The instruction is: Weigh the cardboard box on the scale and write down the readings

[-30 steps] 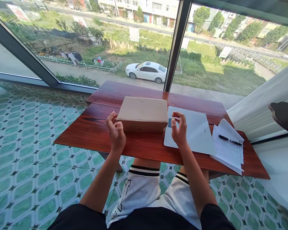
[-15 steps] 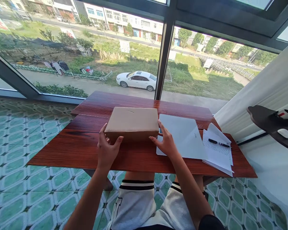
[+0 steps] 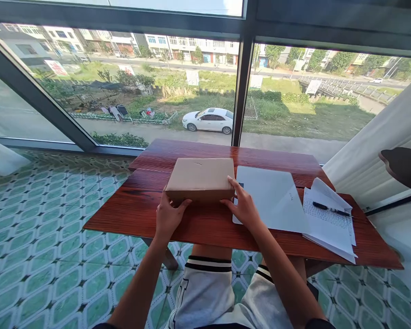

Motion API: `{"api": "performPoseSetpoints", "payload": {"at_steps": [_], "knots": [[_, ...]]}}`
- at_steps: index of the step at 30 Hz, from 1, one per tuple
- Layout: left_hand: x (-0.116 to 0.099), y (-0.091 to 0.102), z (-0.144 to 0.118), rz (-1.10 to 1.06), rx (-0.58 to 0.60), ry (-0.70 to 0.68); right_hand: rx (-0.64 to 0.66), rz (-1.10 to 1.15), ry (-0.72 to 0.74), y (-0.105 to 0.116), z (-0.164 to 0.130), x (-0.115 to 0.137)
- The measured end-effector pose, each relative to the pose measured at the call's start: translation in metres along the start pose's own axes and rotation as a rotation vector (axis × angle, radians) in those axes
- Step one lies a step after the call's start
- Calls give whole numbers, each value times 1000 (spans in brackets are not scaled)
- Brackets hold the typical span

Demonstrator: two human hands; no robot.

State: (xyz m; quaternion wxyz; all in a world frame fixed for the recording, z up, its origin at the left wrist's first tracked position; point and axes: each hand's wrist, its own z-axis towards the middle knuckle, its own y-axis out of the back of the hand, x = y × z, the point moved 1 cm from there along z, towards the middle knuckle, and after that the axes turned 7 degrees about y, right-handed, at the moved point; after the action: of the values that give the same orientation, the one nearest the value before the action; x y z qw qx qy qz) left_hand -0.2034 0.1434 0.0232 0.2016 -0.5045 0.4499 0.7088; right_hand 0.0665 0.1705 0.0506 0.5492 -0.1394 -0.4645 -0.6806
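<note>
The flat brown cardboard box (image 3: 199, 177) lies closed on the red-brown wooden table (image 3: 140, 214), just left of a pale grey closed laptop (image 3: 270, 196), with the left hand (image 3: 168, 218) pressed against its near left corner and the right hand (image 3: 244, 208) spread over its near right corner — neither hand is closed around it. A grip looks best kept even on both corners, so the box stays level and clear of the laptop and of the white papers (image 3: 329, 219) with a black pen (image 3: 330, 209) — fingers low on the front wall, thumbs near the top edge.
</note>
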Motion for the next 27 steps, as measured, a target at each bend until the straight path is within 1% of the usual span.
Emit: {"api": "performPoseSetpoints", "payload": {"at_steps": [6,13,17,22,27], "knots": [[-8,1,-2,-11,8,19,20,-38,10,2,3,4],[-8,6,0,13,-31,-39,-3,-32,-13,1,4,8],[-10,7,-1,12,-31,-49,-13,-32,-23,0,4,8],[-19,10,-5,19,-42,-52,-56,6,-5,0,3,6],[-37,11,-12,47,-80,-55,-102,31,15,4,1,5]]}}
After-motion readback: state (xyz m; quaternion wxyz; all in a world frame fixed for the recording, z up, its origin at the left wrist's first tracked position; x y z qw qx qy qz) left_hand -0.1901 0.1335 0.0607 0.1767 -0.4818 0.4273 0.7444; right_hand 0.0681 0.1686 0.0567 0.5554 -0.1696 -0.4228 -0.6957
